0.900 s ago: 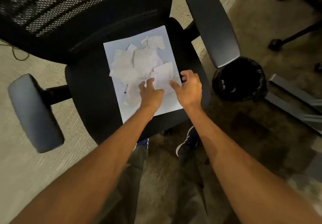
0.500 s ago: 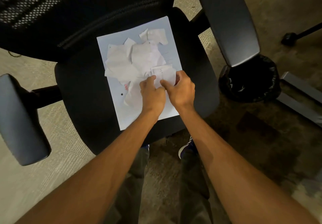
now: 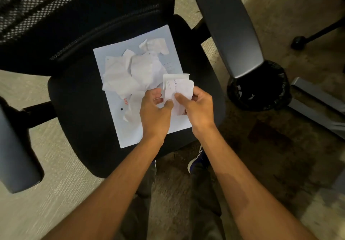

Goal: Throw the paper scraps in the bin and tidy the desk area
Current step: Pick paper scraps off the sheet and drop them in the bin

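A flat white sheet [image 3: 173, 126] lies on the black office chair seat [image 3: 78, 109]. On it rests a pile of several crumpled white paper scraps [image 3: 134, 71]. My left hand [image 3: 155, 111] and my right hand [image 3: 197, 107] both pinch one scrap [image 3: 179, 85] with handwriting on it, lifted a little above the sheet's right edge. A black bin [image 3: 265, 90] with a dark liner stands on the floor to the right of the chair, partly hidden under the right armrest.
The chair's right armrest [image 3: 229, 27] overhangs the bin's left rim. The left armrest [image 3: 15, 155] sticks out at the lower left. Another chair's wheeled base [image 3: 306, 38] and a grey metal desk foot [image 3: 317, 98] lie at the right. My shoes [image 3: 197, 159] stand below the seat.
Both hands closed on the handwritten scrap at the sheet's right edge and raised it off the pile. The view shifted slightly closer to the seat.
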The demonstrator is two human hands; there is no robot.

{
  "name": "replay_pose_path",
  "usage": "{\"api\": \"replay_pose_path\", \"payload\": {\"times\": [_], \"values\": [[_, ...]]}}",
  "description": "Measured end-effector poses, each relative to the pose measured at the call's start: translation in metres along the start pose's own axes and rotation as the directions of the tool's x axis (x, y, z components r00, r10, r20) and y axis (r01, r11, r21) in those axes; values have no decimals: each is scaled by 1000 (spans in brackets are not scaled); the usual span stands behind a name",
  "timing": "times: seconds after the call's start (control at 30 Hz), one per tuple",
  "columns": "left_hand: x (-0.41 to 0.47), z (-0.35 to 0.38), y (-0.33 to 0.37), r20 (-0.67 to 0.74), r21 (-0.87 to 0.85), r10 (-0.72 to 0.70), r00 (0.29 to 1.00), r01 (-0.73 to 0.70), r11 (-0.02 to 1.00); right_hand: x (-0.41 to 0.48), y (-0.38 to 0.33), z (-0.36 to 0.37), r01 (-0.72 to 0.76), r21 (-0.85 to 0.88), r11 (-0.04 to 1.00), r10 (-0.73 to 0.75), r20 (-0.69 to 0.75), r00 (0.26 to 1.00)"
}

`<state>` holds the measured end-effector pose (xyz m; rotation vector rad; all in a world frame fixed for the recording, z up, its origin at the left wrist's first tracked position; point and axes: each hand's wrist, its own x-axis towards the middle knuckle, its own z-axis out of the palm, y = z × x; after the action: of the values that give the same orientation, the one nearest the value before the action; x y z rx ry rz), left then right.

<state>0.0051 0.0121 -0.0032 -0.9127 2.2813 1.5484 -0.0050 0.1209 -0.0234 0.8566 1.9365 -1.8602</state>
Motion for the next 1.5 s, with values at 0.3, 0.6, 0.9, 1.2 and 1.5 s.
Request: {"api": "replay_pose_path", "payload": {"times": [0.3, 0.6, 0.9, 1.2, 1.5], "values": [[-18, 41, 24, 185, 95, 62, 981, -81, 992, -24, -10, -69, -53, 218, 975, 78, -108, 991], [-30, 142, 48, 359, 83, 70, 931, -106, 991, -7, -4, -164, -92, 368, 925, 188, -236, 953], [2, 279, 33, 471, 111, -52, 880, -1, 994, 69, 42, -240, -120, 554, 824, 330, -296, 896], [66, 394, -34, 551, 211, -189, 813, 84, 974, 167, 117, -277, -147, 674, 724, 493, -357, 794], [110, 462, -71, 618, 300, -309, 723, 147, 943, 224, 169, -298, -154, 783, 603, 536, -254, 805]]}}
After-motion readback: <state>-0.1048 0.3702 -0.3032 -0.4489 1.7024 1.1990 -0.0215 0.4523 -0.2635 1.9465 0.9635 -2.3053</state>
